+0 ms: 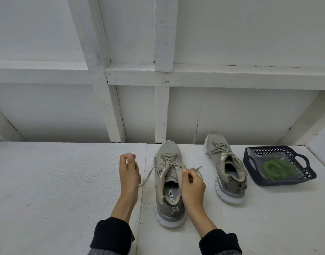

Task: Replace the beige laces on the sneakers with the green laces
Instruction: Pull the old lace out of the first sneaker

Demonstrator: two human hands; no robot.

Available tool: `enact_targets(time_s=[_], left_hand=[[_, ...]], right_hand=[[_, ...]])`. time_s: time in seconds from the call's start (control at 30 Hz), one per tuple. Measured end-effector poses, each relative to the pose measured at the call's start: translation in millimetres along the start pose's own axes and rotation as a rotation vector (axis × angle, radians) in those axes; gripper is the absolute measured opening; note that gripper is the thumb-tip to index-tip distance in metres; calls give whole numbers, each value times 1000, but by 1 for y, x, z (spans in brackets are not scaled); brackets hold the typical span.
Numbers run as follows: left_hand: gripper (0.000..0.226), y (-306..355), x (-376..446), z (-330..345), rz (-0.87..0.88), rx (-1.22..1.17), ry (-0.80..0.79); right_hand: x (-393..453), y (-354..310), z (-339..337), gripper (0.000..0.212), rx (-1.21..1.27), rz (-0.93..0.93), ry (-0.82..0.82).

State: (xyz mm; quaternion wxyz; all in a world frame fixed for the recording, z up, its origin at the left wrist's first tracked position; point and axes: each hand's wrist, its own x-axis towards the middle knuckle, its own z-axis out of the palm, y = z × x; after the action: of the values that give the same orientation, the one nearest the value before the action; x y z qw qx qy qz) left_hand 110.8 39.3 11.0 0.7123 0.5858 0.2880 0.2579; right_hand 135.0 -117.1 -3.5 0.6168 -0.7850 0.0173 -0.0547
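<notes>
A white painted bench (66,181) runs below a white panelled wall (47,43) braced with painted beams. On the bench sit two grey-beige sneakers, toes toward the wall: the near sneaker (169,183) lies between a person's forearms, while the far sneaker (225,166) stands apart to its right, fully threaded with its beige lace (223,150). Right of that, a dark blue basket (308,174) with handle cut-outs holds a coil of green laces (276,169). Both arms wear black sleeves (112,236). The right hand (193,183) rests against the near sneaker's collar, its fingers curled and pinching the lace at the top eyelet. The left hand (129,170) is raised left of the shoe, its fingers curled; whether they grip a lace end cannot be told. The near sneaker's beige lace (169,160) remains crossed through the lower eyelets, and one loose end (148,176) trails leftward from the shoe toward the left hand's wrist.
</notes>
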Motion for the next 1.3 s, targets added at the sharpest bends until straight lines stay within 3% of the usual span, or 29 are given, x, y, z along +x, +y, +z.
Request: enact_targets(time_s=[0.13, 0.2, 0.27, 0.4, 0.53, 0.83, 1.13, 1.3], left_hand=[[19, -27, 9, -18, 86, 588, -129], [17, -40, 8, -21, 63, 751, -186], [12, -42, 1, -17, 158, 866, -152], [14, -23, -19, 4, 415, 714, -92], [16, -13, -25, 24, 421, 775, -245], [17, -16, -23, 29, 441, 826, -161], [11, -18, -25, 17, 259, 605, -95], [11, -19, -13, 9, -78, 304, -149]], right_hand=[[1, 3, 1, 34, -1, -5, 10], [1, 4, 1, 33, 2, -9, 9], [1, 3, 1, 30, 8, -13, 6], [3, 5, 0, 25, 12, -6, -30], [12, 6, 1, 17, -69, -48, -80], [28, 2, 7, 23, -286, -158, -85], [28, 2, -5, 25, -276, -46, -44], [34, -7, -9, 12, -380, -196, -208]])
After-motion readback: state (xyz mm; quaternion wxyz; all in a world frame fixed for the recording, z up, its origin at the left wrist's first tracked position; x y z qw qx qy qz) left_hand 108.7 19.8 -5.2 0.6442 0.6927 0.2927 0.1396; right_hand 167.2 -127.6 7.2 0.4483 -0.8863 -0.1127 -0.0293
